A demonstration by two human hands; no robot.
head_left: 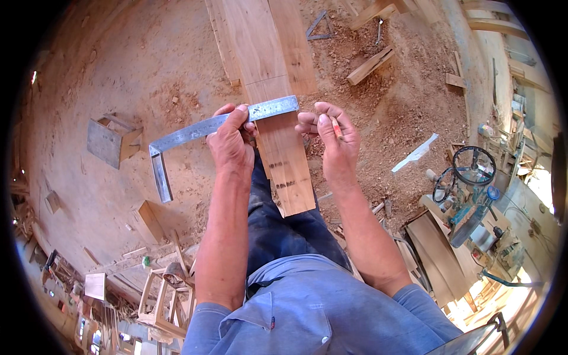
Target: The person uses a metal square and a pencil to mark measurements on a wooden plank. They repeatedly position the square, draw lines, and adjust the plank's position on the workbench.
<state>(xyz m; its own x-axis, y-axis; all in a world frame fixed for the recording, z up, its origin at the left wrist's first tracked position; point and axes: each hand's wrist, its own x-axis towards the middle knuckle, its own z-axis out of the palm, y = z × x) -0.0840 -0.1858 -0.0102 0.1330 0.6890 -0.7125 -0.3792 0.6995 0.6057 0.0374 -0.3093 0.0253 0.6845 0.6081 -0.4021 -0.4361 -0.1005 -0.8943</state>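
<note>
My left hand (231,145) is closed round the long arm of a metal carpenter's square (192,133). That arm lies crosswise over a wooden board (286,142), its free end at the board's right edge. The short arm hangs off to the left, away from the wood. Just right of the board, my right hand (340,148) grips a red pencil (336,128) between thumb and fingers, clear of the wood. A thin dark line crosses the board beyond the square. Dark marks show on its near end, above my legs.
Another plank (293,47) runs along the board's right side. On the dusty floor lie a triangular metal frame (320,26), a wood offcut (370,65) and a white strip (415,152). A wooden block (148,222) rests at left; a machine with a black handwheel (474,165) stands at right.
</note>
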